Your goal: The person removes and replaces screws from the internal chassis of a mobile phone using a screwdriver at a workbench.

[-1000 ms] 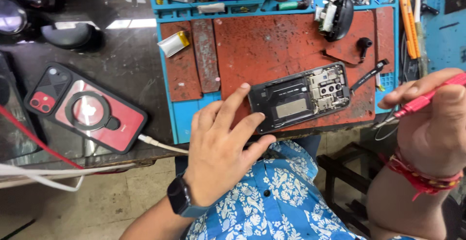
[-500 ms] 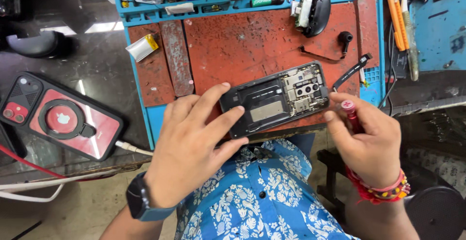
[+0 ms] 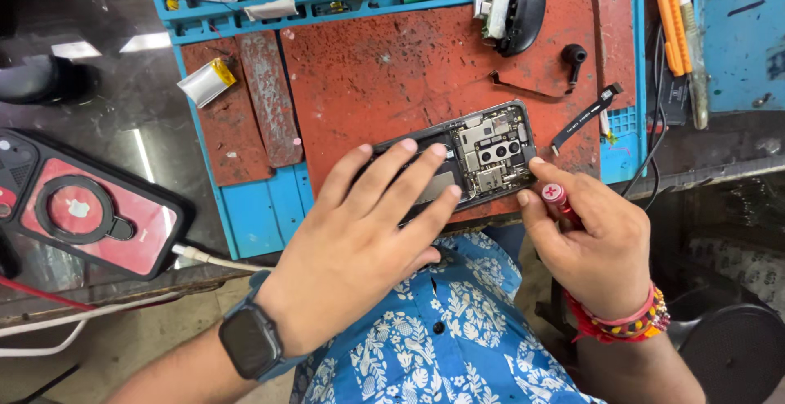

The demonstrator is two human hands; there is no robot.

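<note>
- Your left hand [image 3: 368, 240] lay flat, fingers spread, on the opened phone [image 3: 470, 159] at the red mat's [image 3: 384, 69] front edge.
- Your right hand [image 3: 593, 249] was closed round a red screwdriver [image 3: 559, 201], just beside the phone's right end.

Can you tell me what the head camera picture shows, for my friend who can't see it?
A left hand presses on an opened phone on a red mat. The right hand holds a red screwdriver beside it.
</note>
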